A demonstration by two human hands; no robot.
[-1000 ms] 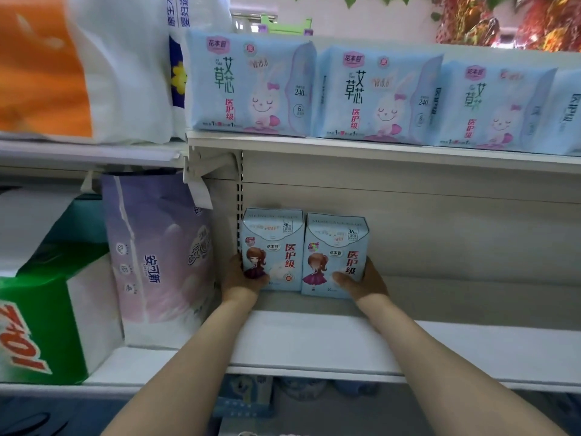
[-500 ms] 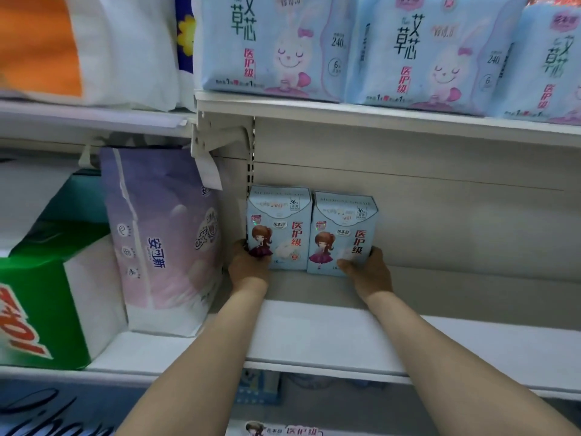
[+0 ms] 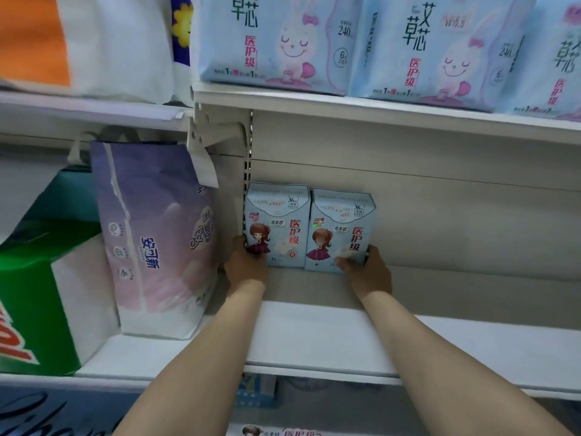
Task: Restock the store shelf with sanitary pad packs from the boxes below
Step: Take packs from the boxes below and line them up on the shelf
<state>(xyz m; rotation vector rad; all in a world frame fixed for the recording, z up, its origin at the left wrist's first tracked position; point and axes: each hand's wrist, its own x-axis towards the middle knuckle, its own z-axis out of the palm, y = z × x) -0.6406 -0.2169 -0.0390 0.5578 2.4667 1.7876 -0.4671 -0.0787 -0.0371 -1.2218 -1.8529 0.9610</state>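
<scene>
Two light-blue sanitary pad packs stand upright side by side at the back of the white shelf, against the rear panel. My left hand grips the lower left corner of the left pack. My right hand holds the lower right corner of the right pack, thumb on its front. Both packs rest on the shelf board. At the bottom edge, the top of another pack of the same print shows below the shelf.
A purple tissue bag stands left of the packs, with a green-and-white pack further left. Larger blue rabbit-print pad packs line the upper shelf. The shelf stretches bare to the right of my right hand.
The view has moved closer and tilted down a little. Both hands stay on the two packs, which sit slightly deeper against the rear panel.
</scene>
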